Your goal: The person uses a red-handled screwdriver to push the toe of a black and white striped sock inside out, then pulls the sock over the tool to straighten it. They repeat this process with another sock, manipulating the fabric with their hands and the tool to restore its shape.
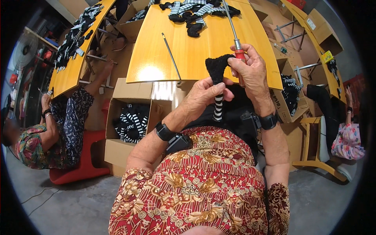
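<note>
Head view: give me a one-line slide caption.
Left hand grips a black-and-white striped sock; right hand holds a red-handled rod over a wooden table.

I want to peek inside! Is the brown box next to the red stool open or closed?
Open. The cardboard box has its top flaps folded outward, and black-and-white striped socks show inside it.
</note>
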A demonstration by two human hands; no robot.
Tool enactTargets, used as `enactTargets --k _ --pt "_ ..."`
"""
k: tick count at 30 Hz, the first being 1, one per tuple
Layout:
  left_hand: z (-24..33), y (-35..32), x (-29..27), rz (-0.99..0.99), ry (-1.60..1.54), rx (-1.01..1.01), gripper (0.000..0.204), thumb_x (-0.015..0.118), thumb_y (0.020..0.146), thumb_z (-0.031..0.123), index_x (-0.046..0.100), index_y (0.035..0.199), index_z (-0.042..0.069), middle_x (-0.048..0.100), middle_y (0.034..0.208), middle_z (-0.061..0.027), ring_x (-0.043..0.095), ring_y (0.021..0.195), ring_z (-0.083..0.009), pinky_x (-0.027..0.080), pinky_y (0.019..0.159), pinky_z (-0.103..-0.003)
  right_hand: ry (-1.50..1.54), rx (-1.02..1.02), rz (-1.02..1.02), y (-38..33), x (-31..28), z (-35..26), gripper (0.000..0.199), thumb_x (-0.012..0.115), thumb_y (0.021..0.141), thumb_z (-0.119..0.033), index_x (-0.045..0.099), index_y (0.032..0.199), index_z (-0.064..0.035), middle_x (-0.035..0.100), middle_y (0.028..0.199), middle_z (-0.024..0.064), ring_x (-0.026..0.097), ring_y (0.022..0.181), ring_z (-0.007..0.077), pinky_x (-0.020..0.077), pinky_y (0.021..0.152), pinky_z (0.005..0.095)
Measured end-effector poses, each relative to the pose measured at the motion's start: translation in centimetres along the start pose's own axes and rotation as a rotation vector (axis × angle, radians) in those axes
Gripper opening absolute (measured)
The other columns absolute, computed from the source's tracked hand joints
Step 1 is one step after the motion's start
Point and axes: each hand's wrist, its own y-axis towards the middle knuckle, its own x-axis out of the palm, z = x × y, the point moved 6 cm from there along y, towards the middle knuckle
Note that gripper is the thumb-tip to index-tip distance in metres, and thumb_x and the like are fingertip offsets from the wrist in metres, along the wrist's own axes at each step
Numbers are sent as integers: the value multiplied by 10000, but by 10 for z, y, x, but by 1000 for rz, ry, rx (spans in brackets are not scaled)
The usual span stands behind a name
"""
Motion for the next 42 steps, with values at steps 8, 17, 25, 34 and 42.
enactTargets --k 8,17,25,34,42 --pt "-5 17 -27 58 -357 -8 293 522 976 245 571 1149 13 667 934 -81 652 858 -169 528 773 -287 -361 -173 138 -5 -26 -2 262 651 838 -67 550 1066 12 549 752 -1 522 587 61 427 512 197" --pt "-15 35 -55 199 -717 17 310 466 995 207 490 1183 -38 593 1101 -173 632 987 -256 585 822 -334 -598 213 -168 -141 -57 -35 444 660 803 -39 597 1242 -60 604 841 18 533 659 74 447 598 232" --pt "-8 45 -43 202 -783 19 333 395 1020 245 460 1181 -39 569 1125 -184 609 1038 -264 579 853 -351 -676 130 -201 -178 -52 -24 443 676 776 -26 621 1215 -48 625 836 81 549 697 127 452 656 258" --pt "-14 43 -32 196 -738 20 328 445 1004 231 459 1180 -45 559 1130 -172 616 1010 -254 583 841 -331 -660 96 -118 -166 -42 -4 439 674 815 -60 596 1248 -54 642 873 93 584 744 128 485 707 272" --pt "-22 41 -22 223 -616 52 355 540 962 180 449 1230 -35 560 1176 -183 609 1048 -253 563 872 -320 -745 138 -80 -154 -25 -10 567 662 822 -54 487 1359 -95 638 846 136 612 678 166 503 661 299"
